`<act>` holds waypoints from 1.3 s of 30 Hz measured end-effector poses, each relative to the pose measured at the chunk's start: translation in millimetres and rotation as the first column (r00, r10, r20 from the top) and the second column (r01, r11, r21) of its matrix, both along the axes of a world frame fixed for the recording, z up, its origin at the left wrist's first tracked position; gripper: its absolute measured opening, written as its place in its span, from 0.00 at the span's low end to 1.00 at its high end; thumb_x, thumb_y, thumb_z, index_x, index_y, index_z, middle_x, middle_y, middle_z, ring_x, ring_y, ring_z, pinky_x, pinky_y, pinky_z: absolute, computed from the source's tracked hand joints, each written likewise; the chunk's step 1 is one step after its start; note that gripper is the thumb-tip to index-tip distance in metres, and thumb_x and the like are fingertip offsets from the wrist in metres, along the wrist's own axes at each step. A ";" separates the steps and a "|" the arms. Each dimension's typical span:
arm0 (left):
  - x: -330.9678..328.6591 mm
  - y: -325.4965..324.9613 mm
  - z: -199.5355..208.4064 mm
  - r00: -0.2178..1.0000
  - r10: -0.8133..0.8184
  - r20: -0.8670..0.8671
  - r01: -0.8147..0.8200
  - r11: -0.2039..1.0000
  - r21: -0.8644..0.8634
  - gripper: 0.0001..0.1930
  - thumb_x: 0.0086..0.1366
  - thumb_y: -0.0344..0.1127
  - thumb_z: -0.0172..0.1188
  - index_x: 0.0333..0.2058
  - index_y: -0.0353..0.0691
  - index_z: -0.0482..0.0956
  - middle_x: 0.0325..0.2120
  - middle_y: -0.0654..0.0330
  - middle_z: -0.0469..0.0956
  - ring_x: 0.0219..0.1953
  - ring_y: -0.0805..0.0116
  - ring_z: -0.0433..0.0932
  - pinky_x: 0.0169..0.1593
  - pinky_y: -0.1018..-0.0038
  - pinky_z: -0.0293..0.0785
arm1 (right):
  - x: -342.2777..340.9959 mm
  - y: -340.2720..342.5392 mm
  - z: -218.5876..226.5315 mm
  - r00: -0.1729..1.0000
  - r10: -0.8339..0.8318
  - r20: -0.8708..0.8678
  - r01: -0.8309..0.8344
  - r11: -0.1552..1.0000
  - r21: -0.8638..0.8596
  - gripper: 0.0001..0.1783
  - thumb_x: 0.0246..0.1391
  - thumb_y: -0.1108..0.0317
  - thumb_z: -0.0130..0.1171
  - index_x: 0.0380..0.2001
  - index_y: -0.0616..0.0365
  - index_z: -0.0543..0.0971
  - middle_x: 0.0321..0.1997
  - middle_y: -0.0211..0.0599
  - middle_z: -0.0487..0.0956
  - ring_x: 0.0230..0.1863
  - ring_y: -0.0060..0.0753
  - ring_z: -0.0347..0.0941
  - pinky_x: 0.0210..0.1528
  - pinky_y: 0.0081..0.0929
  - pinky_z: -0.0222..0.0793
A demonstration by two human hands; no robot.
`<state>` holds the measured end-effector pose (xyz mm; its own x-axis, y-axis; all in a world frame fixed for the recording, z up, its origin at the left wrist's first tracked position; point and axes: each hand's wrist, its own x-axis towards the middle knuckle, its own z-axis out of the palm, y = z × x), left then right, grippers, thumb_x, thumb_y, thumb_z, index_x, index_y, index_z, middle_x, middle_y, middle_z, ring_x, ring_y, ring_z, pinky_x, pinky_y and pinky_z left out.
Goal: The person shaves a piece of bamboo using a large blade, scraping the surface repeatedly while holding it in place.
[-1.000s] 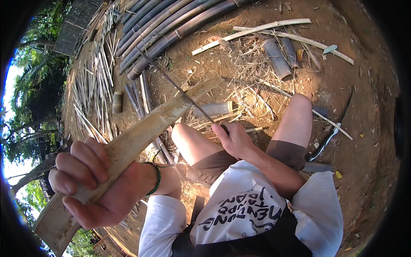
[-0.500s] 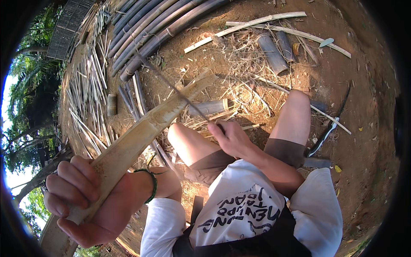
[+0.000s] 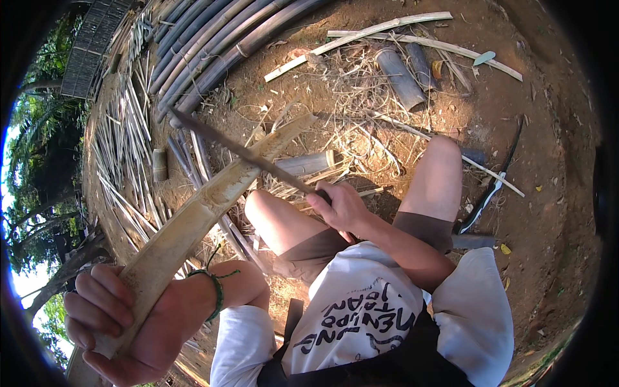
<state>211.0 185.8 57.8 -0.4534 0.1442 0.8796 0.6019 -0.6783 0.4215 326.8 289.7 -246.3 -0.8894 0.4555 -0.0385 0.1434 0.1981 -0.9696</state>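
Note:
My left hand [image 3: 132,322] is wrapped round the near end of a long split bamboo piece [image 3: 187,219], which slants up and away to the right. A roughened, shaved patch shows along its far half. In my right hand [image 3: 342,209] is the handle of a long machete [image 3: 248,155], closed in my fingers. Its dark blade points to the upper left and crosses over the bamboo near the shaved patch. Whether the edge touches the bamboo I cannot tell. Beneath the bamboo's far end lies a short cut bamboo section [image 3: 303,163] on the ground.
Long dark bamboo poles [image 3: 213,64] lie stacked at the far left, beside a heap of thin split strips [image 3: 126,135]. Shavings [image 3: 348,84] and short bamboo tubes [image 3: 400,77] litter the ground ahead. A dark, curved sheath-like object [image 3: 496,180] lies beyond my right knee.
The machete has turned so its broad side shows more, and its blade has shifted left along the bamboo. My left hand and the bamboo have dipped slightly.

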 end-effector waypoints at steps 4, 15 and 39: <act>-6.5 5.9 0.9 0.950 0.311 0.037 -0.313 0.949 0.034 0.10 0.58 0.38 0.57 0.28 0.38 0.70 0.17 0.66 0.57 0.17 0.77 0.53 0.24 0.77 0.49 | -21.2 34.0 -88.9 0.923 -0.006 0.385 0.049 0.994 -0.101 0.41 0.61 0.33 0.41 0.19 0.64 0.78 0.16 0.49 0.76 0.20 0.50 0.75 0.26 0.44 0.69; -11.5 16.0 9.9 0.977 0.213 0.016 -0.212 0.976 -0.040 0.09 0.55 0.36 0.57 0.27 0.38 0.69 0.17 0.65 0.58 0.17 0.77 0.54 0.24 0.78 0.51 | -24.8 66.9 -167.7 0.816 -0.024 0.578 0.115 0.986 -0.122 0.45 0.61 0.29 0.36 0.13 0.61 0.74 0.10 0.37 0.71 0.14 0.36 0.69 0.20 0.42 0.66; -40.4 24.5 12.8 0.847 0.527 0.066 -0.530 0.845 0.066 0.09 0.52 0.35 0.56 0.23 0.36 0.69 0.15 0.64 0.56 0.16 0.76 0.52 0.22 0.78 0.48 | -51.8 40.6 -210.5 0.724 0.019 0.690 0.331 0.867 -0.372 0.48 0.57 0.23 0.30 0.34 0.62 0.78 0.24 0.45 0.80 0.25 0.44 0.78 0.30 0.42 0.71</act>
